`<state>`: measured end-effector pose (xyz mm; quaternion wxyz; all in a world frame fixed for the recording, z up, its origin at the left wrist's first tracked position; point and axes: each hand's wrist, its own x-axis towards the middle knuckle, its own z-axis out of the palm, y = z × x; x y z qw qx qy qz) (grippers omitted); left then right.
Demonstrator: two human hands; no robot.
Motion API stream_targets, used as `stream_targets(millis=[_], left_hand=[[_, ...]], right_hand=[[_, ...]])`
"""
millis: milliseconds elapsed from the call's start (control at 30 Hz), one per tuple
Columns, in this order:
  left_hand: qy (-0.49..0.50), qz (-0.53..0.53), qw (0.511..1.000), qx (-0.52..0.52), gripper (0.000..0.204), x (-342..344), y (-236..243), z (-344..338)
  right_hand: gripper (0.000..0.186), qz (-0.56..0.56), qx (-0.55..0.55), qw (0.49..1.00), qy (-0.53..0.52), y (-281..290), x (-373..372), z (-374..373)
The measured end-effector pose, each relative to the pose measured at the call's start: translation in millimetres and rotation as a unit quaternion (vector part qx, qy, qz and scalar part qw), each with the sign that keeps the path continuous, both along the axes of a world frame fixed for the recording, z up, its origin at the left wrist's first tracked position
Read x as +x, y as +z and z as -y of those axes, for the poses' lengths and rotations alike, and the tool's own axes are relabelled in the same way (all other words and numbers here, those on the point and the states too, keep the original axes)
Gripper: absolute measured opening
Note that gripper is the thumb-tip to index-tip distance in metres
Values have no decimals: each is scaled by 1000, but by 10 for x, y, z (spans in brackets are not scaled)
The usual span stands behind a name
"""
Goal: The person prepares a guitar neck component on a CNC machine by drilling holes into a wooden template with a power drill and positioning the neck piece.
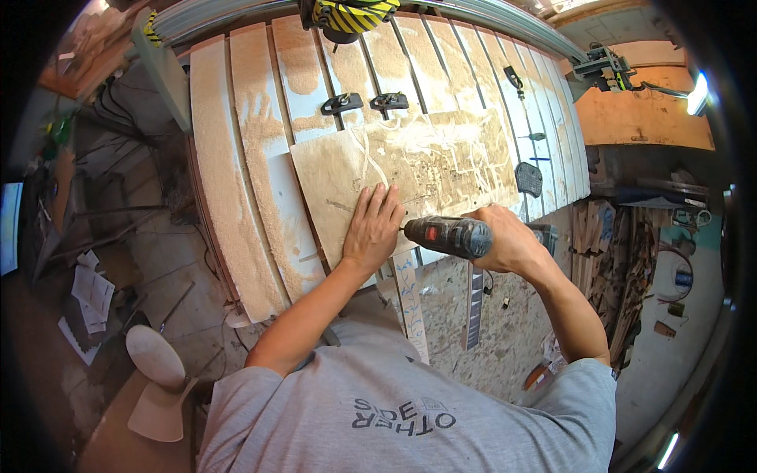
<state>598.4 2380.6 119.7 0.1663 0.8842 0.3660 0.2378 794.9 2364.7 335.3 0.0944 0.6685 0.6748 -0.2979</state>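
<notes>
A flat wooden board [327, 177] with pale carved lines lies on the slatted machine bed [211, 118]. My left hand [373, 225] rests flat on the board's near part, fingers stretched out. In my right hand [509, 240] is a dark cordless drill [445, 236], gripped by its handle. The drill lies sideways, its bit end pointing left at the board beside my left fingers. I cannot tell whether the bit is into the wood. The handle is mostly hidden by my fingers.
Two black clamps [341, 103] sit behind the board. A yellow-and-black striped spindle head [347, 17] hangs above the bed's far side. Sawdust covers the left slats. A black textured pad [529, 180] and screwdriver [536, 136] lie right. A chair [156, 352] stands lower left.
</notes>
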Motion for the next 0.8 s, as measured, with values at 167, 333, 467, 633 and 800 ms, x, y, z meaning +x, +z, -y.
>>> stream_targets(millis=[167, 333, 467, 633, 800], left_hand=[[9, -5, 1000, 16, 30, -53, 22, -5], [20, 13, 999, 26, 30, 16, -20, 40], [18, 21, 999, 20, 32, 1, -109, 74], [1, 60, 998, 5, 37, 9, -193, -11], [-56, 108, 992, -41, 42, -243, -33, 71]], right_hand=[[31, 94, -75, 984, 133, 172, -211, -257], [23, 111, -18, 955, 275, 137, -72, -353], [19, 103, -44, 981, 161, 52, -136, -395], [17, 75, 21, 982, 170, 66, -81, -141], [21, 44, 43, 998, 29, 240, -9, 278]])
